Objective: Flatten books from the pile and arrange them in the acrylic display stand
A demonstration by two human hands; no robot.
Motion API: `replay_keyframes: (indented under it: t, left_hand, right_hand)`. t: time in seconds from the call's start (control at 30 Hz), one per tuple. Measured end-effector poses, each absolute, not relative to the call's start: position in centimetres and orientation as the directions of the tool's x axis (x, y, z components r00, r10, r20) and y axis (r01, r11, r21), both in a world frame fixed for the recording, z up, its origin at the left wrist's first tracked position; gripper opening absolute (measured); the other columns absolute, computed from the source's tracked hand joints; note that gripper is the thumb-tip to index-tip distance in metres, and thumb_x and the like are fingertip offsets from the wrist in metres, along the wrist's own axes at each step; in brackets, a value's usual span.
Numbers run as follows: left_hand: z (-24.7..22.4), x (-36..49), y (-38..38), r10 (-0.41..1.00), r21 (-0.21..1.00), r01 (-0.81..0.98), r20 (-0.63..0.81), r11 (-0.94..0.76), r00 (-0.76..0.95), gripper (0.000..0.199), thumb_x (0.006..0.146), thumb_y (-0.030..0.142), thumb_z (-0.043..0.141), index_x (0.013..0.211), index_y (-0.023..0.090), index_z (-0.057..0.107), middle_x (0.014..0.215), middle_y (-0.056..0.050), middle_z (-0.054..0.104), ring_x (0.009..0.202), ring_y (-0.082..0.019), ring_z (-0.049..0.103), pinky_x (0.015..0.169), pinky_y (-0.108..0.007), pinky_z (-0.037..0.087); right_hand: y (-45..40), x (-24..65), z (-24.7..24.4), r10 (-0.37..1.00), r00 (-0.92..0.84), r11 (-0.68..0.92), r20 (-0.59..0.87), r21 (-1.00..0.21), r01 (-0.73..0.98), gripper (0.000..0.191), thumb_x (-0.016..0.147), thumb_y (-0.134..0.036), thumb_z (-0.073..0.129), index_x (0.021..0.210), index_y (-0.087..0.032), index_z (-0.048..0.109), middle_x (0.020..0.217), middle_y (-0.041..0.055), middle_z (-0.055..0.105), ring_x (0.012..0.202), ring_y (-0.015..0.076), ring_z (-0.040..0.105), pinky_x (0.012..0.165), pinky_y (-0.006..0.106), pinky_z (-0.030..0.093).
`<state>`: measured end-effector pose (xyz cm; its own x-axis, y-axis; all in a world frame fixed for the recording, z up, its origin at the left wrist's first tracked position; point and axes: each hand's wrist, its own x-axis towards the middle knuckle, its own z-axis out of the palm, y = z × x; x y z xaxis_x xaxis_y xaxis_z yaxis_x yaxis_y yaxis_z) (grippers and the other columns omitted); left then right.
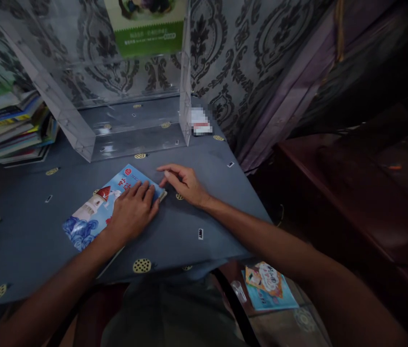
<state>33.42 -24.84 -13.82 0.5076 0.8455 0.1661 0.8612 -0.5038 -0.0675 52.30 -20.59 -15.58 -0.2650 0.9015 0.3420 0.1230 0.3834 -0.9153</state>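
A blue picture book (93, 207) with red characters and a castle on its cover lies at a slant on the grey tablecloth. Across its right part rests my left hand (133, 207), palm down, fingers laid flat on the cover and thumb by the edge. My right hand (185, 183) is just right of the book's upper corner. Its index finger stretches out to the left, the other fingers bend loosely, and nothing shows between them. Whether its lower fingertips touch the book's edge, I cannot tell.
A clear acrylic rack (135, 140) stands behind the book, with a green-and-white sheet (149, 36) at its top. Stacked books (12, 130) fill the table's left. A white pack (201, 120) sits by the wall. Lower right, another book (270, 286) lies below the table edge.
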Motion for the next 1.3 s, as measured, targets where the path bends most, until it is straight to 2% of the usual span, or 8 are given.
replay_keyframes:
  t: [0.2,0.3,0.43,0.67,0.77,0.87,1.0,1.3]
  left_hand:
    - [-13.8,33.4,-25.0,0.848,-0.055,0.861,0.15,-0.506,0.508,0.041,0.099,0.041,0.049,0.129,0.015,0.061,0.138,-0.016,0.063,0.129,-0.033,0.058,0.105,-0.049,0.049]
    - [-13.5,32.8,-24.9,0.846,-0.005,0.854,0.138,-0.52,0.515,0.043,0.1,0.044,0.049,0.131,0.017,0.061,0.14,-0.015,0.062,0.131,-0.032,0.057,0.108,-0.049,0.047]
    - [-12.7,30.2,-24.0,0.818,0.094,0.813,0.117,-0.574,0.563,0.041,0.103,0.043,0.042,0.129,0.019,0.063,0.138,-0.01,0.064,0.127,-0.027,0.06,0.108,-0.046,0.048]
    - [-11.6,24.0,-23.6,0.949,0.004,0.953,0.09,-0.303,0.301,0.041,0.102,0.036,0.038,0.132,0.025,0.064,0.132,-0.009,0.067,0.114,-0.029,0.065,0.089,-0.043,0.057]
    - [-12.3,23.1,-24.1,0.956,-0.008,0.964,0.126,-0.266,0.265,0.041,0.102,0.035,0.036,0.13,0.024,0.064,0.125,-0.009,0.069,0.109,-0.027,0.065,0.086,-0.04,0.057]
    - [-13.2,23.1,-24.2,0.946,-0.009,0.966,0.196,-0.26,0.256,0.041,0.101,0.03,0.034,0.126,0.021,0.065,0.122,-0.012,0.068,0.106,-0.028,0.064,0.089,-0.043,0.055]
    - [-13.9,23.0,-23.2,0.946,0.019,0.968,0.221,-0.249,0.239,0.041,0.101,0.028,0.033,0.125,0.017,0.064,0.118,-0.015,0.067,0.104,-0.03,0.062,0.089,-0.045,0.054]
    - [-12.9,24.1,-22.8,0.982,0.002,0.997,0.174,-0.072,0.07,0.036,0.1,0.027,0.036,0.123,0.014,0.061,0.115,-0.016,0.061,0.111,-0.031,0.058,0.08,-0.04,0.054]
  right_hand:
    - [-20.6,52.4,-15.6,0.865,-0.361,0.452,0.348,-0.852,0.264,0.03,0.1,-0.032,0.045,0.101,-0.018,0.071,0.071,0.0002,0.069,0.07,0.0142,0.065,0.075,0.028,0.05]
    - [-20.6,52.6,-15.5,0.82,-0.427,0.554,0.381,-0.717,0.422,0.028,0.099,-0.029,0.047,0.09,-0.019,0.071,0.074,0.0015,0.07,0.075,0.0159,0.065,0.081,0.03,0.047]
    - [-21.0,52.6,-15.5,0.722,-0.52,0.691,0.456,-0.498,0.524,0.028,0.1,-0.027,0.047,0.093,-0.017,0.072,0.077,0.0051,0.072,0.072,0.0174,0.064,0.079,0.032,0.044]
    - [-23.6,51.1,-15.2,0.654,-0.625,0.749,0.426,-0.245,0.616,0.031,0.102,-0.025,0.042,0.089,-0.018,0.069,0.076,0.0067,0.072,0.067,0.0165,0.062,0.074,0.031,0.044]
    - [-24.4,50.5,-15.0,0.694,-0.585,0.707,0.419,-0.245,0.663,0.027,0.101,-0.027,0.046,0.088,-0.018,0.068,0.078,0.0083,0.071,0.072,0.0194,0.063,0.076,0.033,0.048]
    - [-24.4,50.2,-14.9,0.694,-0.568,0.706,0.443,-0.262,0.659,0.022,0.099,-0.027,0.05,0.089,-0.019,0.067,0.081,0.0079,0.07,0.078,0.0212,0.064,0.092,0.04,0.052]
    - [-23.2,49.9,-15.1,0.678,-0.582,0.723,0.45,-0.262,0.64,0.018,0.098,-0.023,0.051,0.088,-0.02,0.066,0.081,0.0052,0.067,0.077,0.0202,0.064,0.111,0.049,0.045]
    - [-17.9,49.2,-16.5,0.725,-0.541,0.687,0.426,-0.387,0.615,0.016,0.095,-0.021,0.052,0.103,-0.019,0.066,0.099,0.0097,0.07,0.095,0.0244,0.065,0.115,0.055,0.037]
